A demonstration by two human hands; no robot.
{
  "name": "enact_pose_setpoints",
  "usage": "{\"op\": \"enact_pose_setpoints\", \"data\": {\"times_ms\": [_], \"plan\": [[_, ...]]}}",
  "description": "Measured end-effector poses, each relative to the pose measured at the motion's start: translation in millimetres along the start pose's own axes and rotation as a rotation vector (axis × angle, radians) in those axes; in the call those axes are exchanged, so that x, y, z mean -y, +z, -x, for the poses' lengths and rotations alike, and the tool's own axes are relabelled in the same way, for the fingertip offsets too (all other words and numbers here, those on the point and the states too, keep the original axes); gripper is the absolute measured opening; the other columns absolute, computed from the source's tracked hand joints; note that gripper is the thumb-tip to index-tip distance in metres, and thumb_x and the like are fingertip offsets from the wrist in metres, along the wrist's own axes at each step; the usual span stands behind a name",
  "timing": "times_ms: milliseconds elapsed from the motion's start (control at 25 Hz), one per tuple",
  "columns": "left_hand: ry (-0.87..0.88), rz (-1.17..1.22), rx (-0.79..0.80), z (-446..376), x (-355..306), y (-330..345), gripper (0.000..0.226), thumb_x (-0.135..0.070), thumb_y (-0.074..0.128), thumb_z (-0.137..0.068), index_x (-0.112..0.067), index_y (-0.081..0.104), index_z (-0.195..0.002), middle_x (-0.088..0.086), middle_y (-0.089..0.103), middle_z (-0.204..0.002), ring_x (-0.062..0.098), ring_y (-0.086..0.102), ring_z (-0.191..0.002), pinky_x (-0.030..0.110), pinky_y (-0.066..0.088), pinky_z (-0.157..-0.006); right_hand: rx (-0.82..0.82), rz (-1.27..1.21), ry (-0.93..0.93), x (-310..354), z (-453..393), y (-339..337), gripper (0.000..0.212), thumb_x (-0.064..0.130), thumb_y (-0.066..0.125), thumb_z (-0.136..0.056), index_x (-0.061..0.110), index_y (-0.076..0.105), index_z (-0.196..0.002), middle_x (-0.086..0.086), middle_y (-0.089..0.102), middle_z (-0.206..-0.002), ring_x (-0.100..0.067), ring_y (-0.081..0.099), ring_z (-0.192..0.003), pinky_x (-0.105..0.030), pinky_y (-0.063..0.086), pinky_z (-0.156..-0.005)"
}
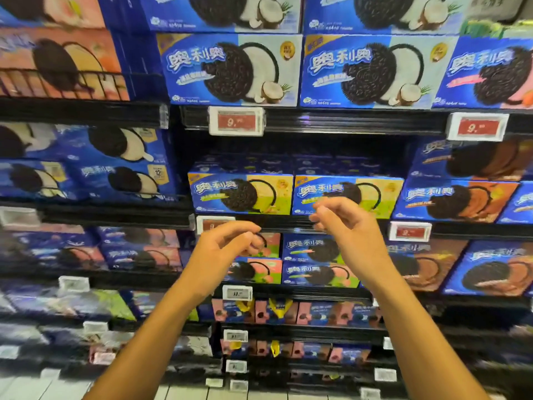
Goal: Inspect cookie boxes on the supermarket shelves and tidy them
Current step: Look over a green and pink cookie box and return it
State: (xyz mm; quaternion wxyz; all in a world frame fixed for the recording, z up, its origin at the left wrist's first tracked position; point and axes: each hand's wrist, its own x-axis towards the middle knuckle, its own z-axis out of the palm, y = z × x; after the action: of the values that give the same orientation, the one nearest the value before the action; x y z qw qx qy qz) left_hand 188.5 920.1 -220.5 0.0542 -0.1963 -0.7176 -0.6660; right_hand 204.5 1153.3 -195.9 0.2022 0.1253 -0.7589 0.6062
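- Two blue cardboard cookie boxes with yellow-green right halves stood side by side on the middle shelf, the left yellow-green box [240,194] touching the right yellow-green box [347,196], both facing forward at the shelf's front edge.
- The left hand [227,246] hung in front of the shelf below those boxes, its fingers loosely curled with the fingertips close to the thumb, gripping nothing.
- The right hand [343,223] was raised just before the lower edge of the right yellow-green box, its fingers likewise loosely bent and holding nothing; whether they touched the box could not be told.
- Behind the hands, on the next shelf down, blue boxes with pink and green panels [315,259] sat stacked two high.
- To the right of the yellow-green pair stood blue boxes with orange-brown panels [455,202].
- One shelf up, two large blue boxes with white coconut pictures [233,70] stood in a row, with another row stacked on top.
- White price tags with red panels [236,121] were clipped to the black shelf edge [346,119].
- Lower shelves held small pink and blue packets [288,311], blurred.
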Motion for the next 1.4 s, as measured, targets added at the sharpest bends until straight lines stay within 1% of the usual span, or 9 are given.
{"op": "enact_pose_setpoints", "data": {"times_ms": [240,480,640,760,880,1040,1160,1320,1400], "plan": [[-0.135,0.111,-0.044,28.0,52.3,-42.0,0.018,-0.01,0.055,-0.093,-0.009,0.071,-0.103,0.005,0.075,-0.085,0.018,0.071,-0.078,0.024,0.055,-0.072,0.053,-0.017,0.143,-30.8,33.8,57.1,0.027,0.019,0.057,-0.101,0.038,0.071,-0.088,0.007,0.074,-0.086,-0.003,0.066,-0.077,-0.011,0.048,-0.066],[-0.375,0.115,-0.07,65.8,107.0,-90.2,0.023,-0.003,0.053,-0.097,-0.012,0.073,-0.098,0.008,0.075,-0.085,0.017,0.072,-0.078,0.022,0.056,-0.069,0.067,-0.036,0.326,-58.7,63.5,116.7,0.025,0.025,0.056,-0.1,0.039,0.073,-0.088,0.011,0.074,-0.092,-0.006,0.067,-0.083,-0.018,0.052,-0.068],[-0.582,0.093,-0.111,92.7,147.9,-115.4,0.022,-0.006,0.053,-0.098,-0.014,0.073,-0.095,0.005,0.076,-0.084,0.026,0.069,-0.087,0.037,0.054,-0.082,0.031,-0.015,0.46,-90.8,95.2,152.9,0.026,0.015,0.056,-0.1,0.026,0.074,-0.085,0.003,0.073,-0.087,-0.011,0.067,-0.083,-0.017,0.05,-0.069],[-0.673,0.091,-0.129,107.0,169.5,-128.9,0.018,-0.009,0.057,-0.097,-0.018,0.072,-0.098,0.003,0.076,-0.09,0.027,0.069,-0.097,0.041,0.051,-0.09,-0.017,-0.016,0.558,-111.1,113.0,172.6,0.024,0.012,0.056,-0.1,0.025,0.072,-0.09,0.0,0.074,-0.099,-0.02,0.068,-0.098,-0.022,0.054,-0.077],[-0.682,0.028,-0.087,103.9,183.7,-136.4,0.017,-0.019,0.061,-0.096,-0.025,0.069,-0.11,-0.001,0.072,-0.108,0.017,0.065,-0.106,0.04,0.05,-0.099,-0.089,0.038,0.604,-127.5,112.9,181.0,0.016,0.019,0.056,-0.1,0.027,0.067,-0.109,0.014,0.071,-0.105,-0.01,0.066,-0.103,-0.027,0.053,-0.091],[-0.575,-0.028,-0.051,69.8,196.8,-136.4,0.035,-0.013,0.052,-0.1,-0.02,0.052,-0.134,-0.002,0.06,-0.128,0.002,0.058,-0.108,0.018,0.046,-0.09,-0.216,0.116,0.583,-148.9,89.4,184.2,0.035,0.009,0.054,-0.101,0.019,0.054,-0.134,0.002,0.061,-0.129,-0.011,0.057,-0.118,-0.024,0.045,-0.097],[-0.466,-0.018,-0.085,27.6,192.8,-131.4,0.043,-0.01,0.051,-0.1,-0.015,0.043,-0.142,-0.003,0.052,-0.134,0.01,0.052,-0.12,0.012,0.045,-0.086,-0.305,0.147,0.547,-155.8,60.6,179.8,0.044,0.008,0.053,-0.101,0.015,0.047,-0.143,-0.001,0.053,-0.143,-0.013,0.05,-0.128,-0.023,0.04,-0.097],[-0.359,-0.015,-0.143,-15.1,187.6,-117.8,0.051,-0.01,0.053,-0.1,-0.015,0.034,-0.147,-0.005,0.044,-0.136,0.009,0.041,-0.128,0.021,0.037,-0.102,-0.39,0.18,0.503,-160.3,30.0,179.4,0.053,0.009,0.051,-0.102,0.014,0.035,-0.152,-0.002,0.045,-0.151,-0.012,0.045,-0.136,-0.018,0.037,-0.095],[-0.32,-0.021,-0.157,-28.0,186.1,-110.2,0.052,-0.01,0.054,-0.099,-0.016,0.034,-0.146,-0.005,0.045,-0.134,0.006,0.042,-0.124,0.013,0.039,-0.093,-0.415,0.19,0.461,-161.0,21.1,181.9,0.052,0.006,0.048,-0.102,0.012,0.035,-0.152,0.007,0.054,-0.137,-0.003,0.054,-0.122,-0.018,0.043,-0.076]]}}
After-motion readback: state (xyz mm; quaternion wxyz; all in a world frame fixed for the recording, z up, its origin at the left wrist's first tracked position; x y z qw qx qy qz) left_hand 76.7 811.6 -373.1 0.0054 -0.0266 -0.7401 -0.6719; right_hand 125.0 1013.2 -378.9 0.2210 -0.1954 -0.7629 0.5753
